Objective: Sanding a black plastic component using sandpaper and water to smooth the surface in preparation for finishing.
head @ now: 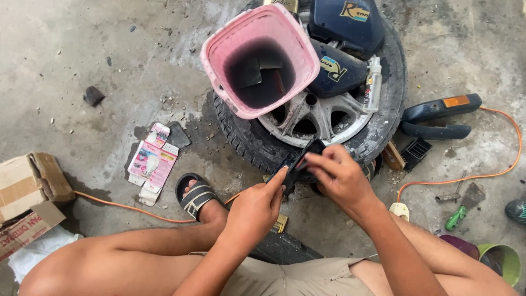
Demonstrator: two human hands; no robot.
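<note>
Bare knees and khaki shorts [296, 277] are seen lowest in view. Just above them, a small flat black part [300, 164] is gripped at its lower end by the left hand [257, 208] and pinched narrowly on its upper edge by the right hand [339, 175]. It is tilted, dark and smooth, over the tyre [241, 137] beside a pink bucket [257, 60].

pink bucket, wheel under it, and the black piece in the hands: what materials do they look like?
Pink bucket: looks like moulded plastic, matte and scuffed, its inside stained dark.
Wheel: spokes look like cast metal, dull grey and grimy; the tyre around it looks like black rubber, dusty tread.
Black piece, pinched between left hand and right hand: probably plastic, smooth and slightly glossy; too small to be sure.
</note>
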